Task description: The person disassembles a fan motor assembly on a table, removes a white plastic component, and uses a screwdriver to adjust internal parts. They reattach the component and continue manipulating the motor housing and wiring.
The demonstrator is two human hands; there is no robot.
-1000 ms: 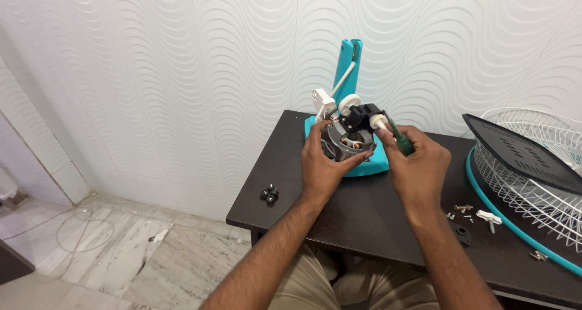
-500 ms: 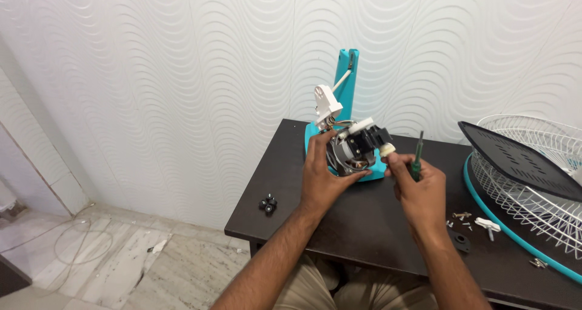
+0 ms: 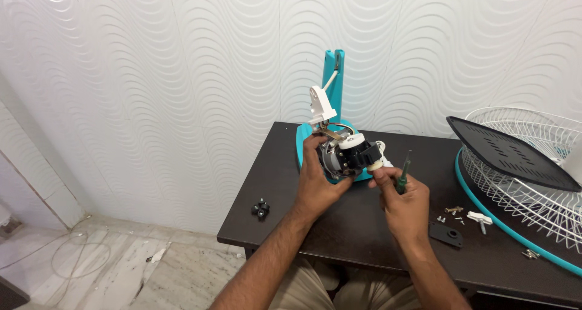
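Since the earlier frame, the right hand (image 3: 405, 204) has been brought closer to the motor (image 3: 347, 155), its fingertips now touching the white end. A screwdriver (image 3: 402, 173) is clasped upright in its closed grip. The motor is held by the left hand (image 3: 320, 179), fingers wrapped around it, above the table (image 3: 364, 237) before the teal stand (image 3: 333, 85). Screws (image 3: 453, 212) lie near a grille (image 3: 527, 164).

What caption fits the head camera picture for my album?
Left hand holds a fan motor over a dark table; right hand grips a green screwdriver beside it.
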